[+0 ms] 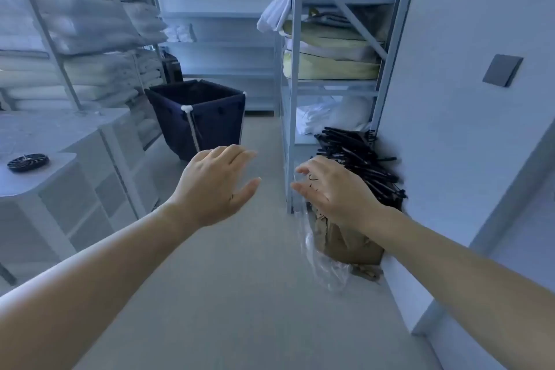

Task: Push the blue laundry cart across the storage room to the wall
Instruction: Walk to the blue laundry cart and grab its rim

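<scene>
The blue laundry cart (200, 117), a dark fabric bin on a white frame, stands on the floor ahead, beside the left shelving and in front of the back shelves. It looks empty inside. My left hand (214, 185) is stretched forward, fingers spread, holding nothing, a short way in front of the cart and apart from it. My right hand (333, 186) reaches forward at the same height, open and empty, to the right of the cart's line.
White machines (75, 165) line the left side, with stacked linen shelves (75, 39) above. A metal rack (330, 69) with folded bedding stands on the right, with a pile of black hangers (360, 159) and a plastic-wrapped brown bag (345, 243) at its foot. Grey floor runs between.
</scene>
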### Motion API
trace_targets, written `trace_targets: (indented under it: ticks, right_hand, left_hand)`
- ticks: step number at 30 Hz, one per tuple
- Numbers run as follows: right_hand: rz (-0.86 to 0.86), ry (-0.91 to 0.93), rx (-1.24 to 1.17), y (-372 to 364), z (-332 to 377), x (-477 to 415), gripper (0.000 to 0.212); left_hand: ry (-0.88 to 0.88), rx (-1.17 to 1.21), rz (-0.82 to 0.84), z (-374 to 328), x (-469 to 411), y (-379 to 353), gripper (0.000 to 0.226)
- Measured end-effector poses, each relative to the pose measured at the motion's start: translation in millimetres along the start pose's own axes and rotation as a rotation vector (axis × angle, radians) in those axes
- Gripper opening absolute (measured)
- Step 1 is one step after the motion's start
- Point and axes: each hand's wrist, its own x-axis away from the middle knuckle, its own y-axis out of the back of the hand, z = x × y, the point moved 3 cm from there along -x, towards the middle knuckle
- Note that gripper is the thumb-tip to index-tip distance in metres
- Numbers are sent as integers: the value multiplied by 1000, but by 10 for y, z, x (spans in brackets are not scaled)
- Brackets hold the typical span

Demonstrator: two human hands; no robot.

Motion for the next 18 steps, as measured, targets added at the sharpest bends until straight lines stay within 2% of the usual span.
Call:
trace_targets:
  ticks: [5, 10, 18]
  right_hand:
    - [89, -52, -70, -542, -154, -448, 41]
    - [142, -87, -144, -1052, -274, -765, 41]
    - [201, -149, -245, -1580, -530, -1146, 40]
  left_hand:
    - [67, 72, 23, 528, -153, -464, 60]
    - [125, 97, 114, 1003, -203, -933, 45]
    - [186, 150, 202, 1367, -497, -1429, 44]
